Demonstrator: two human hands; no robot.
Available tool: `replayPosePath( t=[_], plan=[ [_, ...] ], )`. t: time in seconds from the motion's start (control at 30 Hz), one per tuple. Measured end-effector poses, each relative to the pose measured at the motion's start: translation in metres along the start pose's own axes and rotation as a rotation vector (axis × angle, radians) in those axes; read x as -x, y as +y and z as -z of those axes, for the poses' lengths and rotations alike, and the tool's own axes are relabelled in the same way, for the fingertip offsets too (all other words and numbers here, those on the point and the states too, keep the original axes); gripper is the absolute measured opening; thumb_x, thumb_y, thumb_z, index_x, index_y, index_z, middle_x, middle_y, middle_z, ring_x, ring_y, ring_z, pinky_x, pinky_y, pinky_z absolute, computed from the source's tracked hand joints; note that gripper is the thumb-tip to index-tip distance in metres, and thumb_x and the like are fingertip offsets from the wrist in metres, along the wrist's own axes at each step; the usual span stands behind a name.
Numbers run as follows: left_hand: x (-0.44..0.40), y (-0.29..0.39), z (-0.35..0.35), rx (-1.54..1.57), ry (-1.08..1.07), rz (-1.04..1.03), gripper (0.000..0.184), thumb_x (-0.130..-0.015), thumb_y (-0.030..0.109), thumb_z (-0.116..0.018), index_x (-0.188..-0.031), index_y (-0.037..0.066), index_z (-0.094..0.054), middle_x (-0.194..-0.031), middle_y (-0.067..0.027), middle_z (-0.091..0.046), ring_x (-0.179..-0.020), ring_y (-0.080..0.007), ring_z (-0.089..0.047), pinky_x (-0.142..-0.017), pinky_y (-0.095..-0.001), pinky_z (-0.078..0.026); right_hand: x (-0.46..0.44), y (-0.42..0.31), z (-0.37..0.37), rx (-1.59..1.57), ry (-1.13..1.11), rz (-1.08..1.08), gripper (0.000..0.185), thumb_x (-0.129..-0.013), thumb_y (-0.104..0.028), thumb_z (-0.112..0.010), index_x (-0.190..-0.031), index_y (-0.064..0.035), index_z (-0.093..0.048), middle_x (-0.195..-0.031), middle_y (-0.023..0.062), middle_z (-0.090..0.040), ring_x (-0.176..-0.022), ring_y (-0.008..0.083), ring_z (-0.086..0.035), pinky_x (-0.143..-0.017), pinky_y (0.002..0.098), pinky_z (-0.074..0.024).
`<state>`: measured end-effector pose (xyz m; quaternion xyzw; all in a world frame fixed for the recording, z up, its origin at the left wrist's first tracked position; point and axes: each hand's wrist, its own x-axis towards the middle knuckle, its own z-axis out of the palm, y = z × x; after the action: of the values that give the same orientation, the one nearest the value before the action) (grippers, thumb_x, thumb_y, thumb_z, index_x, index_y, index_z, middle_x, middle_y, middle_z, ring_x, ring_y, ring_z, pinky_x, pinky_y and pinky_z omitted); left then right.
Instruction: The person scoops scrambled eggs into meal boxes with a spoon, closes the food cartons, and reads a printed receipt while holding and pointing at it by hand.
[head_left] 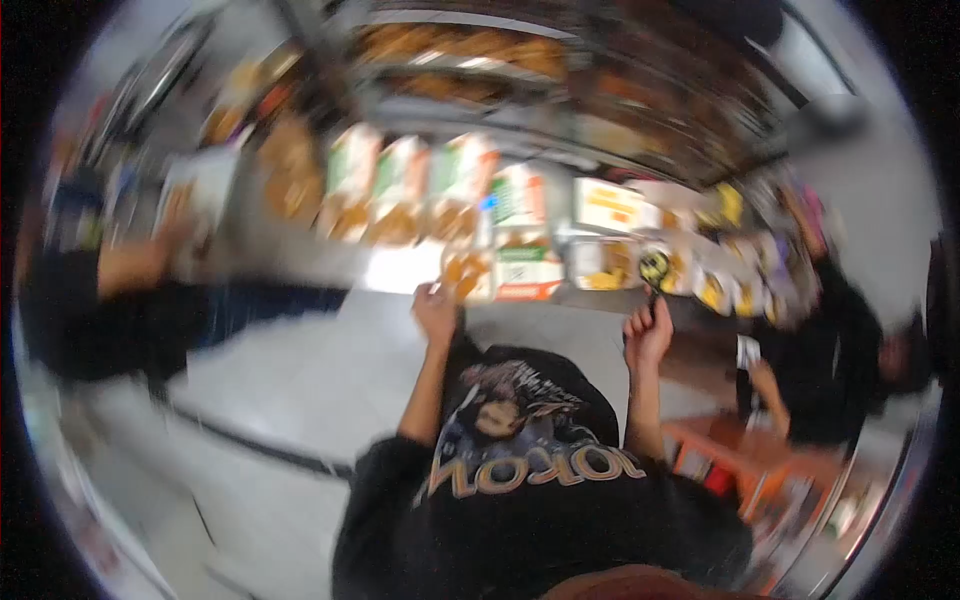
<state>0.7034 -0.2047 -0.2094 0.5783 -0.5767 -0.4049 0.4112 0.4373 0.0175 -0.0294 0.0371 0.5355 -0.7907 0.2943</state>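
My left hand [435,312] is at the lower left corner of a pale pack of brown buns [465,270], its fingers closed on the edge. My right hand [648,335] grips the black handle of a slotted spoon [654,266], whose round dark head shows yellow through it. That head is over the gap between a clear tray with yellow food [602,268] and other small packs. Next to the bun pack stands a white, green and orange carton [528,275]. Motion blur hides fine detail.
Several bun bags [350,180] line the counter's back. Yellow-filled packs [715,290] lie to the right. A shelf rack [460,45] with brown baked goods rises behind. One person's arm [135,268] reaches in at left; another person [825,350] stands at right near an orange crate [730,455].
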Motion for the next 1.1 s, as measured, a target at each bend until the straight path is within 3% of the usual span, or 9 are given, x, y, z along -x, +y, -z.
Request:
replayPosePath(
  t=[0.07,0.23,0.43,0.63,0.73,0.77,0.9,0.97,1.1],
  plan=[
    [-0.015,-0.015,0.006,0.047,-0.196,0.138,0.022,-0.088,0.016,-0.065,-0.091,-0.005,-0.061,-0.076,-0.0101,-0.063,-0.069,-0.0157,-0.054,-0.067,-0.0320,-0.047,-0.012,-0.016,-0.014,-0.146,0.008,0.040,0.036,-0.106,-0.032,-0.044,-0.120,-0.0042,-0.059,-0.063,-0.0082,-0.025,-0.052,0.0056,-0.024,-0.047,0.0245,-0.0234],
    [-0.035,0.020,0.016,-0.009,-0.322,0.133,0.013,-0.094,0.007,-0.053,-0.087,-0.004,-0.050,-0.085,-0.0176,-0.063,-0.062,-0.0238,-0.068,-0.040,-0.0349,-0.057,-0.058,-0.072,-0.024,-0.093,0.209,0.293,0.031,-0.105,-0.030,-0.042,-0.112,-0.0057,-0.060,-0.062,-0.0068,-0.029,-0.050,0.0069,-0.027,-0.044,0.0246,-0.0259],
    [-0.040,0.018,0.032,0.135,-0.279,0.301,0.017,-0.097,0.009,-0.052,-0.090,-0.002,-0.041,-0.101,-0.0233,-0.057,-0.064,-0.0323,-0.068,-0.047,-0.0400,-0.064,-0.165,-0.139,0.023,0.246,0.409,0.307,0.024,-0.101,-0.029,-0.045,-0.085,-0.0121,-0.050,-0.063,-0.0053,-0.035,-0.049,0.0072,-0.034,-0.042,0.0266,-0.0287],
    [-0.016,0.008,0.028,0.297,-0.241,0.486,0.015,-0.098,0.010,-0.049,-0.098,0.002,-0.036,-0.106,-0.0238,-0.056,-0.070,-0.0332,-0.068,-0.055,-0.0423,-0.065,-0.346,-0.178,0.118,0.379,0.448,0.205,0.027,-0.097,-0.037,-0.051,-0.097,-0.0106,-0.058,-0.071,0.0023,-0.054,-0.055,0.0158,-0.051,-0.048,0.0331,-0.0453],
    [-0.003,0.021,0.017,0.333,-0.217,0.569,0.016,-0.100,0.013,-0.049,-0.100,0.004,-0.035,-0.103,-0.0230,-0.056,-0.069,-0.0337,-0.068,-0.060,-0.0446,-0.065,-0.412,-0.190,0.161,0.412,0.441,-0.015,0.044,-0.097,-0.049,-0.050,-0.120,-0.0118,-0.056,-0.097,0.0078,-0.061,-0.080,0.0222,-0.060,-0.063,0.0395,-0.0524],
    [0.000,0.020,0.012,0.330,-0.200,0.590,0.016,-0.100,0.013,-0.048,-0.100,0.004,-0.035,-0.102,-0.0228,-0.056,-0.069,-0.0339,-0.068,-0.060,-0.0452,-0.065,-0.427,-0.188,0.184,0.482,0.283,-0.057,0.061,-0.096,-0.058,-0.047,-0.136,-0.0120,-0.049,-0.126,0.0131,-0.056,-0.106,0.0276,-0.056,-0.072,0.0450,-0.0545],
    [0.021,0.024,-0.001,0.388,-0.104,0.589,0.017,-0.101,0.012,-0.048,-0.102,0.003,-0.034,-0.099,-0.0223,-0.056,-0.070,-0.0352,-0.068,-0.062,-0.0467,-0.065,-0.433,-0.174,0.194,0.752,0.325,0.070,0.064,-0.097,-0.059,-0.043,-0.138,-0.0110,-0.051,-0.125,0.0084,-0.059,-0.092,0.0217,-0.062,-0.074,0.0383,-0.0572],
    [0.029,0.031,-0.002,0.403,-0.068,0.630,0.017,-0.100,0.011,-0.049,-0.102,0.002,-0.035,-0.098,-0.0220,-0.056,-0.070,-0.0349,-0.068,-0.062,-0.0469,-0.065,-0.415,-0.170,0.192,0.869,0.159,0.382,0.055,-0.099,-0.049,-0.051,-0.134,-0.0062,-0.056,-0.102,0.0023,-0.065,-0.081,0.0118,-0.058,-0.065,0.0248,-0.0478],
    [0.036,0.028,-0.007,0.285,-0.053,0.696,0.018,-0.097,0.013,-0.055,-0.099,0.001,-0.042,-0.089,-0.0192,-0.060,-0.070,-0.0310,-0.069,-0.059,-0.0430,-0.064,-0.237,-0.196,0.042,0.616,-0.193,0.235,0.038,-0.102,-0.042,-0.050,-0.109,-0.0073,-0.066,-0.090,0.0009,-0.064,-0.077,0.0085,-0.058,-0.068,0.0244,-0.0460]
  ],
)
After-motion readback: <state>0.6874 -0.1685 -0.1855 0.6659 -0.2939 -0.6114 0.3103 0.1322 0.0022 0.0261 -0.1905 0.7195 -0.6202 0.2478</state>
